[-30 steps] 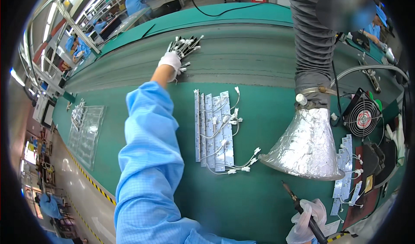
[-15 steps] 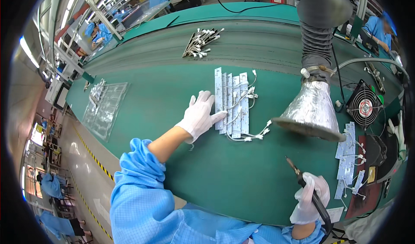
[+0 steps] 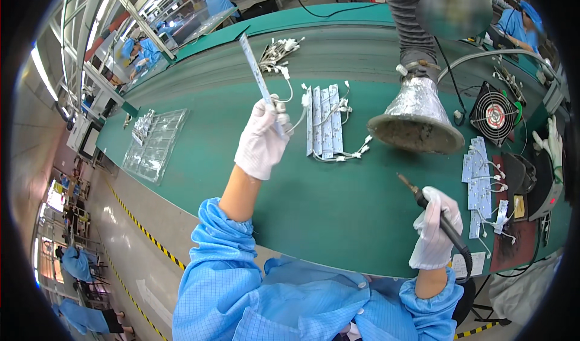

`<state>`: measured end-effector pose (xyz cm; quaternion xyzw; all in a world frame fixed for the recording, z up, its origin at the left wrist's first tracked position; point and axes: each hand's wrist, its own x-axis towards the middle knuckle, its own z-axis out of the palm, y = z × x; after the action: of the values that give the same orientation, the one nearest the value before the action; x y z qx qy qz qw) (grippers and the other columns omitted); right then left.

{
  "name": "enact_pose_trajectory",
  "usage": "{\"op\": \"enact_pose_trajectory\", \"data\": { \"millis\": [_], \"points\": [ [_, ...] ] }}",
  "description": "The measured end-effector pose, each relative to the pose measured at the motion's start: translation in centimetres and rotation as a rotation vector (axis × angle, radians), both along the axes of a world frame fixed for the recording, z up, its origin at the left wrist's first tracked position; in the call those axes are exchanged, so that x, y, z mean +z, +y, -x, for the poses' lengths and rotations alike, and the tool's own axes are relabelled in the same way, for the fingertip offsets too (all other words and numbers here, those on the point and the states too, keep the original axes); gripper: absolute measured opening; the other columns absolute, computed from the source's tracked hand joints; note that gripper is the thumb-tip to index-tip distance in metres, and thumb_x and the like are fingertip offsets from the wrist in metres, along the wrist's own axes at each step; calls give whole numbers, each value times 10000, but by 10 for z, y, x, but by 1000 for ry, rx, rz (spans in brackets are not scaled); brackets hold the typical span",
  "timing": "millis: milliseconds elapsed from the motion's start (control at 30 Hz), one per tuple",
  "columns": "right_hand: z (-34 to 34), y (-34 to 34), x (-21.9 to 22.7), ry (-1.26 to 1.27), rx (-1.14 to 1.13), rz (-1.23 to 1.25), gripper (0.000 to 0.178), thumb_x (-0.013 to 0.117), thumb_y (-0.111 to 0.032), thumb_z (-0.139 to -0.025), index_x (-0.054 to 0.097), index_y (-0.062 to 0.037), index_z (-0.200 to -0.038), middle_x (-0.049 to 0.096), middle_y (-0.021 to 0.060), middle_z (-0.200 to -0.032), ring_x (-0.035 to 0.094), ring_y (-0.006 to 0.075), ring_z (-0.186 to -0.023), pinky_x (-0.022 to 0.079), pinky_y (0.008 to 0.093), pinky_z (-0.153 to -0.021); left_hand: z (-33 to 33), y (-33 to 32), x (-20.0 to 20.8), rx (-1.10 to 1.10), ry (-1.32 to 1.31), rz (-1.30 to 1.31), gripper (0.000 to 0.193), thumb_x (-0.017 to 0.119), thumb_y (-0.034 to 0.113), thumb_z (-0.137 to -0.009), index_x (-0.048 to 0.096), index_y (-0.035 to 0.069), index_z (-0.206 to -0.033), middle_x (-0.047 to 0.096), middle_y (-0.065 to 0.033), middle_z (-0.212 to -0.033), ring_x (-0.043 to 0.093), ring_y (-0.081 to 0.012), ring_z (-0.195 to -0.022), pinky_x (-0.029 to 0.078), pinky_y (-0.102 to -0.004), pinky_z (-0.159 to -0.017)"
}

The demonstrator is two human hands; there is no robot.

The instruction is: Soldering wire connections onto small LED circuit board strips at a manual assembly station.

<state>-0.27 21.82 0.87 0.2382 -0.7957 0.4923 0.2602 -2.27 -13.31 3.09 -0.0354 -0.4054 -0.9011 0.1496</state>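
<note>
Left hand [image 3: 263,136], gloved in white: lifted from beside the row of strips, where it lay half a second ago, and now raised with one light strip [image 3: 255,68]; right hand [image 3: 436,226], likewise gloved: its grip on the soldering iron [image 3: 452,234] unchanged.

Light strip: narrow, pale, held up over the work surface, left of the row; tilted, upper end leaning left; lower part grasped in the closed left fingers; white leads with connectors hang at its right side.

Soldering iron: dark handle, clasped in the right hand near the front edge; tip pointing up and to the left, touching nothing.

Row of strips [image 3: 326,123]: laid side by side on the green mat [image 3: 338,214], just right of the left hand; white leads and connectors along the right side and lower end.

Bundle of wired pieces [image 3: 279,55]: on the grey band beyond the mat; clear tray [image 3: 156,153]: far left, white connectors at its upper end; foil-covered hood [image 3: 417,108]: right of the row, on a grey ribbed hose [image 3: 411,20]; second group of strips [image 3: 479,181]: right side, beyond the iron; round-grilled fan [image 3: 494,114]: above that group; co-worker in blue [image 3: 516,29]: upper right.
</note>
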Motion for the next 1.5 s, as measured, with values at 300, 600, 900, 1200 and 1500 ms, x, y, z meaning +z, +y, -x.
{"op": "enact_pose_trajectory", "data": {
  "millis": [300,600,900,1200,1500],
  "points": [
    [0,-22,19,-296,-57,425,322,470,-221,-957,589,44,-1098,569,49,-684,468,68,-509,393,206,-495,-48,62,9,-681,-620,722,478,672,126,-825,518,-58,-1238,622,-93,-991,583,-133,-861,470,-229,-721],
    [-10,-24,10,-452,140,304,211,554,-89,-870,608,21,-1042,611,59,-819,515,85,-554,406,216,-534,-22,114,-28,-114,-119,1537,350,644,172,-783,587,-45,-1052,640,-200,-806,635,-360,-724,513,-408,-673],
    [-9,-17,7,-122,238,-128,165,513,-40,-818,612,55,-909,642,169,-956,613,254,-872,472,358,-858,-31,122,-38,-45,-112,1484,269,592,110,-799,553,-4,-1040,577,-196,-825,579,-359,-732,462,-434,-677],
    [-9,-13,0,6,245,-250,188,515,-49,-818,603,64,-940,639,170,-976,612,268,-914,462,381,-893,-34,126,-49,46,-48,1508,256,582,75,-794,534,11,-1038,556,-168,-827,553,-355,-714,457,-440,-649],
    [-12,-16,6,-211,183,-187,220,517,-61,-827,602,63,-988,642,161,-996,612,239,-905,461,345,-876,-36,129,-52,122,8,1508,220,574,72,-805,532,9,-1012,551,-162,-803,555,-347,-695,457,-426,-622]
  ]
}}
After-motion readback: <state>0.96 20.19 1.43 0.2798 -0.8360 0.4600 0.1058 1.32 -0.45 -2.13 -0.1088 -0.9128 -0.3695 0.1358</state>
